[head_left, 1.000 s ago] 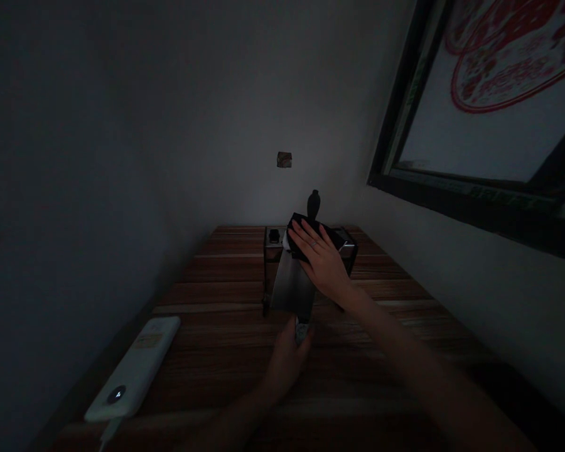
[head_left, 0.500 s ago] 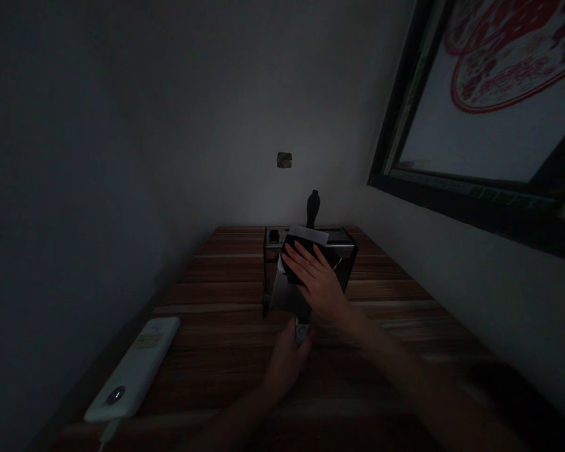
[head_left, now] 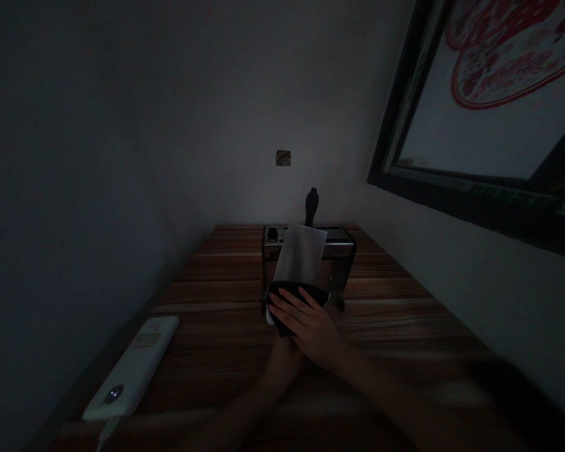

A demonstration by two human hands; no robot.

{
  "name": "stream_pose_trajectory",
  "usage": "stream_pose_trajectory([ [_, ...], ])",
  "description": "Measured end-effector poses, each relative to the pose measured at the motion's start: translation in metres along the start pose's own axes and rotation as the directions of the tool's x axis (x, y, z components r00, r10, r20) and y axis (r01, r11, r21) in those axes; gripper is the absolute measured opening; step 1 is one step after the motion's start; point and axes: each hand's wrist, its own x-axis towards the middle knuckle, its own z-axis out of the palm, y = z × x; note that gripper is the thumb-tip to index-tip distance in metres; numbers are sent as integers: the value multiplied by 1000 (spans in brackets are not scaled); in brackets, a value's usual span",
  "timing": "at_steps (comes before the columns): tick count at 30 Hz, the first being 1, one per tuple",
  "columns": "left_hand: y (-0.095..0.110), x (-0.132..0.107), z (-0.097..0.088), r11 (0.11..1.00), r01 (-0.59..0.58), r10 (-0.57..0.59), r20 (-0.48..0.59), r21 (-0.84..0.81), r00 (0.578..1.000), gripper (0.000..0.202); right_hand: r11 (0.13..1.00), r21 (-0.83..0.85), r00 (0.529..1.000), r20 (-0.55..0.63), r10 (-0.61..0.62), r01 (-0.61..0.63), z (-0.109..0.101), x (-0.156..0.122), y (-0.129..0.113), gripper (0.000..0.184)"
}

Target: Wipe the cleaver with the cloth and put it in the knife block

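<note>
Very dim, underexposed scene. The only light enters through the window [head_left: 489, 119] at upper right, faintly grazing the cleaver blade [head_left: 300, 254] and the table [head_left: 216, 289]. The left wall falls into deep shadow. Forearms at the bottom edge appear blurred; wide-angle stretching bends the frame edges.

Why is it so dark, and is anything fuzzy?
Head view: the room is very dim, lit mainly by the pale framed window at right; the flat grey metal blade catches some of that light; the right hand pressing a dark cloth looks soft, and the forearm near the bottom edge is blurred.
</note>
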Motion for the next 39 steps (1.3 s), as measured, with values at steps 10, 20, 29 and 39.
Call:
stream_pose_trajectory([
  [10,28,-5,46,943,58,99,-443,327,891,37,998,59,1000,10,-25,24,6,-7,-8,44],
  [20,12,3,19,994,17,13,-282,104,959,33,996,42,996,30,-86,84,-1,-4,2,46],
  [29,-12,-1,-11,994,-88,91,36,-67,995,15,999,-4,999,-23,-31,31,-13,15,25,48],
  [39,1,-3,-14,990,-64,75,78,-126,994,21,1000,-10,988,-153,20,-22,-30,39,53,48],
])
